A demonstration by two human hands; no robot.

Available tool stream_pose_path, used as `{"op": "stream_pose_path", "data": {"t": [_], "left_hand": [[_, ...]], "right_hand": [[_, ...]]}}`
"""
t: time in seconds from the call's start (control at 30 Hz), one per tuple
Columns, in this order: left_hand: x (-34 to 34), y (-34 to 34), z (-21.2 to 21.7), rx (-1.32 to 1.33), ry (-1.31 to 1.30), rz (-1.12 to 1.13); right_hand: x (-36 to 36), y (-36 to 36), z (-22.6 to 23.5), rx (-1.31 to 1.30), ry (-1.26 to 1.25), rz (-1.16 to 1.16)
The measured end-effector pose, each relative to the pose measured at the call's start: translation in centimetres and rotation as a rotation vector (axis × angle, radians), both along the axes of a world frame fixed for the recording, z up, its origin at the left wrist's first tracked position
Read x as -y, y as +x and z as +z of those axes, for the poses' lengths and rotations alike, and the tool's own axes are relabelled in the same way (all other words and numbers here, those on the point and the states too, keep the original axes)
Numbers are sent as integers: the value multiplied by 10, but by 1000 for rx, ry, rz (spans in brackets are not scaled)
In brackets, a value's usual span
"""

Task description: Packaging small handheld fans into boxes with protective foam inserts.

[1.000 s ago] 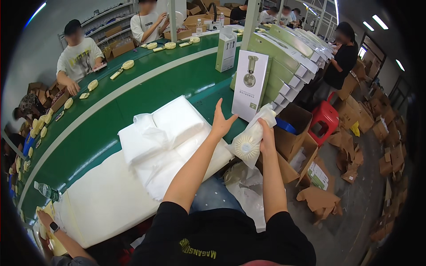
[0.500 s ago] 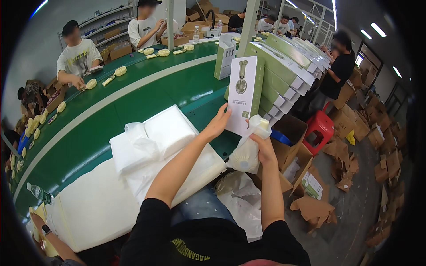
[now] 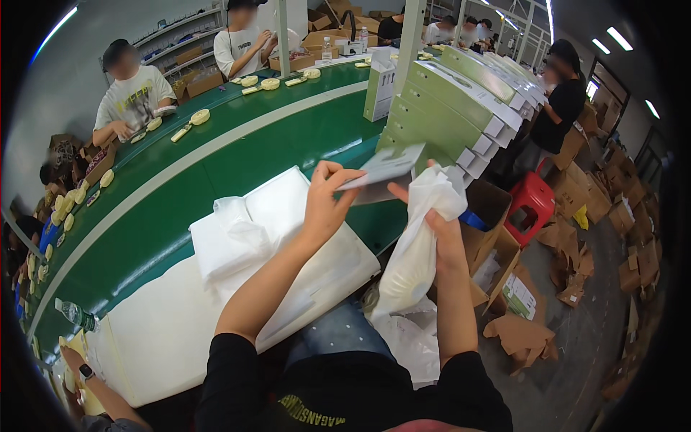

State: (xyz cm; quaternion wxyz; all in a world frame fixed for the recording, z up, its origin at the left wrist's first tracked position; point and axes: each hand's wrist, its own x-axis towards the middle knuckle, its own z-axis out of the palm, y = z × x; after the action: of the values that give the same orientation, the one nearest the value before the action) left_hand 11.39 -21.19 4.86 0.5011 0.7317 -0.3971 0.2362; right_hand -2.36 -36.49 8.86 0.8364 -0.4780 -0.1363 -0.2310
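Observation:
My left hand [image 3: 327,198] pinches the near end of a green and white carton [image 3: 394,164], which is tilted and smeared by motion. Wrapped in a thin white bag, a handheld fan [image 3: 407,277] hangs from my right hand [image 3: 448,234], its round ribbed head downward. One finger of that hand reaches toward the carton. On the work surface beside my left forearm lies a stack of white bags [image 3: 241,234]. Behind the carton, a tall stack of similar green cartons [image 3: 439,115] leans in stepped layers.
A green conveyor belt [image 3: 209,162] curves past, carrying cream fans [image 3: 200,117]. A plastic bottle [image 3: 75,315] lies at left, near a co-worker's arm [image 3: 108,392]. To the right stand a red stool [image 3: 531,205] and an opened cardboard box [image 3: 493,252]. Co-workers sit across the belt.
The carton has tipped from upright to nearly flat, turned by my left hand. My right hand has shifted slightly right, and the bagged fan now hangs longer and lower.

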Motion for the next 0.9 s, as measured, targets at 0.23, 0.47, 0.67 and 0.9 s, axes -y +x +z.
{"op": "stream_pose_path", "data": {"t": [0.23,0.47,0.67,0.9], "left_hand": [[10,-19,68,-233,-90,-150],[21,15,84,-287,34,-231],[15,39,95,-601,-48,-260],[-19,115,120,-314,-178,42]], "right_hand": [[22,4,63,285,162,-598],[38,58,87,833,-1004,-1146],[53,46,47,392,-1417,-871],[25,47,-87,47,-1095,-711]]}}
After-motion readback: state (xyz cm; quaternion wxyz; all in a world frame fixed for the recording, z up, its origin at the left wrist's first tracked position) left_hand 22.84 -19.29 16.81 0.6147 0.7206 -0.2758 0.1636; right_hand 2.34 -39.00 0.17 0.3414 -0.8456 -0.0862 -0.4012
